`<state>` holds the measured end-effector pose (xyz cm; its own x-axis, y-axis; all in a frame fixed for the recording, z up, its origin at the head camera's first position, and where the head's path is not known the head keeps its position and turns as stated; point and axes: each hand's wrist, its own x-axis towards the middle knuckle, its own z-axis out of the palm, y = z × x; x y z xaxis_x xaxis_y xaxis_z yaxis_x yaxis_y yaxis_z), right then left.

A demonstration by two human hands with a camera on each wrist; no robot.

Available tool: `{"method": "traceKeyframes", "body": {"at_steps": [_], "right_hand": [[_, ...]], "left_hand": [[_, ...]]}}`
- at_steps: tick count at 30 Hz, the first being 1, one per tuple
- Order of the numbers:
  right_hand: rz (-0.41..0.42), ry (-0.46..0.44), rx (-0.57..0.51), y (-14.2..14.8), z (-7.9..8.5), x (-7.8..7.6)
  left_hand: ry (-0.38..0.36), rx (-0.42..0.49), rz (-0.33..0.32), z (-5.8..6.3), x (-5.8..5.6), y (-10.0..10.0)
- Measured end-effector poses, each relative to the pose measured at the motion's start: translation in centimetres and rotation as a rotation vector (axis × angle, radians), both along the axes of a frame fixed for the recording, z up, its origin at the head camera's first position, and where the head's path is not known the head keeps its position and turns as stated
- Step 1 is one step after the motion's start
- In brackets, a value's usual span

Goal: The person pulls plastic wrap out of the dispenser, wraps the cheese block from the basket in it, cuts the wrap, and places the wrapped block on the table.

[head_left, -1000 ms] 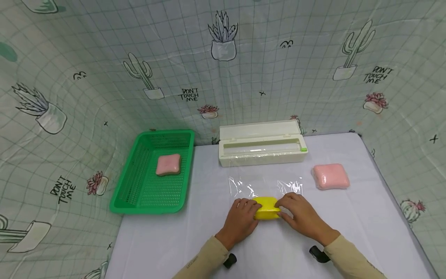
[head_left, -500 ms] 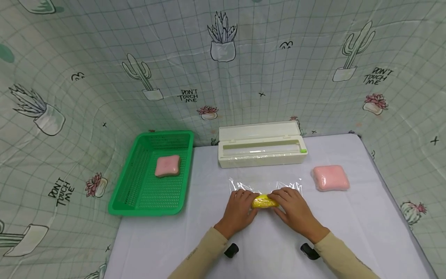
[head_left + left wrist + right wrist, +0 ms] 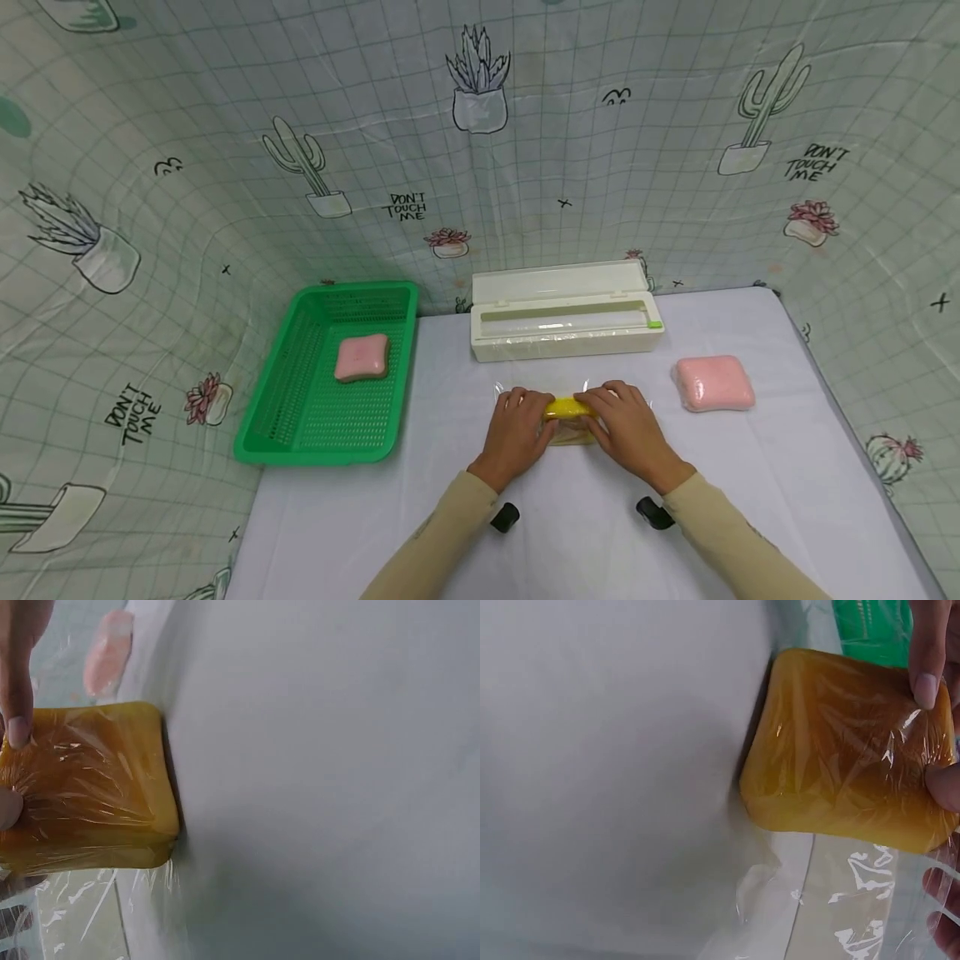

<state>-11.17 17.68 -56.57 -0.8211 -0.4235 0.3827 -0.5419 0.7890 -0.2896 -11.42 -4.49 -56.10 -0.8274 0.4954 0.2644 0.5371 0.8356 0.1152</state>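
A yellow bar of soap (image 3: 567, 408), partly covered in clear film, is tipped up between the two hands at the middle of the table. My left hand (image 3: 517, 435) grips its left end, thumb on the near side. On the right end, my right hand (image 3: 627, 429) holds it the same way. Both wrist views show the soap's broad face (image 3: 90, 787) with wrinkled film pulled tight across it and thumbs pressing there. Loose clear film (image 3: 866, 862) spreads out beyond the soap. Fingers on the far side are partly hidden.
An open white cling film box (image 3: 566, 343) stands behind the hands. Left is a green basket (image 3: 322, 454) with a pink soap bar (image 3: 362, 358) inside. Another pink soap bar (image 3: 715, 383), shiny with film, lies on the white table (image 3: 787, 500) at right.
Both hands have moved the yellow soap away from the person, towards the box, rolling it from flat to tipped up. Less loose film shows beyond it. Basket and pink bars stay put.
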Motion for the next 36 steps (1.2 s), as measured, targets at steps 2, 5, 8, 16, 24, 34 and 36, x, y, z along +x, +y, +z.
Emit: {"method": "traceKeyframes", "body": {"at_steps": [2, 5, 8, 16, 24, 34, 36], "right_hand": [[0.000, 0.001, -0.004, 0.0, 0.0, -0.4], [-0.009, 0.004, -0.010, -0.1, -0.1, -1.1], [-0.024, -0.004, -0.013, -0.3, -0.2, -1.8], [-0.066, 0.029, 0.003, -0.7, -0.7, -3.4], [-0.004, 0.034, 0.033, -0.7, -1.8, -3.1], [0.011, -0.029, 0.167, -0.6, -2.5, -2.6], [0.006, -0.029, 0.195, -0.7, -2.6, -2.8]], "left_hand": [[0.036, -0.028, 0.012, -0.1, -0.3, 0.1], [0.105, -0.064, 0.026, -0.2, -0.9, 0.3], [0.172, -0.116, 0.033, -0.4, -1.4, 0.7], [0.218, -0.277, 0.043, -1.1, -1.5, 1.1], [0.107, -0.343, 0.068, -1.6, -1.7, 1.0], [0.031, -0.409, 0.070, -2.1, -2.6, 1.0], [0.027, -0.427, 0.073, -2.1, -2.9, 1.1]]}}
